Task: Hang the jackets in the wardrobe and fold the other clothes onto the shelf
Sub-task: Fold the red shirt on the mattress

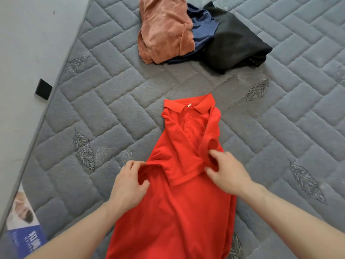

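Polo (179,202): red, lies collar-away on the grey mattress (112,109), both sleeves folded in across the chest.
Left hand (128,182): pinches the polo's left edge.
Right hand (226,171): grips the folded right sleeve.
Pile (196,32): pink, navy and black clothes, farther up the mattress, well apart from the polo.

A bright red short-sleeved polo shirt (179,193) lies on a grey quilted mattress (112,113) stitched in a brick pattern with darker embroidered leaves. Beyond: a rust-pink velvety garment (164,30), a navy blue satin garment (202,28), a black garment (235,45).
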`<state>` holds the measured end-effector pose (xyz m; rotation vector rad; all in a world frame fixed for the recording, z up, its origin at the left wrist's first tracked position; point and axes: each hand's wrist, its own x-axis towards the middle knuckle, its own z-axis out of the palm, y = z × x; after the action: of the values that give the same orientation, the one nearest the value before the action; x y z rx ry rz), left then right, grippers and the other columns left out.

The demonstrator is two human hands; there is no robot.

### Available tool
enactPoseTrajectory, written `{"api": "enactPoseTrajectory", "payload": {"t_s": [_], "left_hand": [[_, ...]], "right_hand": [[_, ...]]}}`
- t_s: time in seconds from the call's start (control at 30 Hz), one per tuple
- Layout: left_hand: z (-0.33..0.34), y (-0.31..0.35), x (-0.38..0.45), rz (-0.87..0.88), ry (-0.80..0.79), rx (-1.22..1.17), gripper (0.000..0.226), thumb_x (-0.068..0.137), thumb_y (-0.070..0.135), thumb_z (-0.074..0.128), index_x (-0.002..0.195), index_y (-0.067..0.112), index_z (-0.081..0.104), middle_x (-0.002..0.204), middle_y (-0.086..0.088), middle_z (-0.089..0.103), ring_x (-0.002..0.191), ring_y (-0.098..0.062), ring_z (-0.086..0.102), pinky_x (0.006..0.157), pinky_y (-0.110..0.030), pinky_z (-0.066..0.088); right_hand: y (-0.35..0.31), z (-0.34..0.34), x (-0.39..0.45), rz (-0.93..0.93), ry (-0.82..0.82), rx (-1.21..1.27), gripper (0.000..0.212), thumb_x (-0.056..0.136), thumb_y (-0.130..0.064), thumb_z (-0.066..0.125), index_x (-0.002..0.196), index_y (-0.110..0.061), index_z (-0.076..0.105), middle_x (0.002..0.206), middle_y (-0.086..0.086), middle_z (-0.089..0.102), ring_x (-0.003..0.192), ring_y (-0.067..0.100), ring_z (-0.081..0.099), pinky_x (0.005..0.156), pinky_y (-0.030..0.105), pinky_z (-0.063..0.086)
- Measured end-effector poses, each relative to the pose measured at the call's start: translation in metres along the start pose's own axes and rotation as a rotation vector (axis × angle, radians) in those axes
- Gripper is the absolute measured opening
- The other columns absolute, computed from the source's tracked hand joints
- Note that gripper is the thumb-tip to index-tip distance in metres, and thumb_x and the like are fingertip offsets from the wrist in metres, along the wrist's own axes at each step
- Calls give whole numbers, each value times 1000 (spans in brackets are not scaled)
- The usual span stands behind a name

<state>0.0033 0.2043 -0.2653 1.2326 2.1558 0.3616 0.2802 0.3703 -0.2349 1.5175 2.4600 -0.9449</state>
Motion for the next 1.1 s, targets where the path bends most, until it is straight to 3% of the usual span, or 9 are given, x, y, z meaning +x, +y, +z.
{"api": "enactPoseTrajectory", "payload": {"t_s": [0.07,0.13,0.3,0.47,0.57,0.63,0.73,0.9,1.1], "left_hand": [[0,-13,-24,-109,-17,1,60,76,24,76,132,23,57,125,2,55,116,-23,56,104,-43,47],[1,-29,-50,-240,-56,18,68,75,33,80,136,22,52,128,-1,55,120,-26,55,106,-45,45],[6,-62,-114,-466,-223,8,70,69,55,81,124,30,46,106,9,65,105,-22,65,91,-40,51],[11,-57,-153,-394,-225,-69,50,80,28,76,120,34,45,98,10,70,96,-24,71,80,-39,52],[16,-31,-165,-173,-95,-116,70,78,10,65,135,46,46,92,17,69,85,-7,68,75,-31,51],[23,-10,-173,49,-79,-129,77,78,4,63,143,43,49,117,27,67,105,8,62,93,-16,48],[40,15,-181,249,-256,-7,75,82,8,56,151,37,46,129,20,60,116,-4,60,100,-22,48],[73,20,-182,68,-622,203,75,88,36,57,158,35,32,128,11,49,114,-17,60,101,-33,48],[75,9,-182,-62,-501,-76,48,86,26,60,133,37,60,105,19,55,80,-1,58,93,-26,49]], "right_hand": [[-3,12,-15,10,-217,45,79,87,-39,75,157,-27,40,154,-1,48,142,22,38,119,33,32],[-5,24,-36,38,-160,130,78,87,-35,77,156,-31,41,162,-3,37,149,22,28,124,32,21],[2,68,-101,327,230,344,70,80,-19,82,142,-27,52,144,-2,49,136,22,44,114,29,30],[7,123,-161,859,46,592,93,73,-31,93,146,-10,39,134,17,56,122,31,57,109,43,44],[-3,141,-178,855,61,550,84,71,-31,93,135,-14,42,125,13,60,108,28,59,99,42,47],[-10,147,-180,857,153,456,85,67,-30,95,134,-14,44,128,17,54,120,37,53,104,47,42],[-14,147,-183,955,228,429,96,65,-32,96,141,-11,41,139,23,46,131,44,43,108,52,37],[-6,134,-191,893,104,636,52,82,-20,84,120,-13,51,98,6,66,108,37,66,95,46,50],[-31,112,-201,518,182,565,56,78,-6,70,118,-41,53,97,-15,70,88,12,67,81,39,51]]}}
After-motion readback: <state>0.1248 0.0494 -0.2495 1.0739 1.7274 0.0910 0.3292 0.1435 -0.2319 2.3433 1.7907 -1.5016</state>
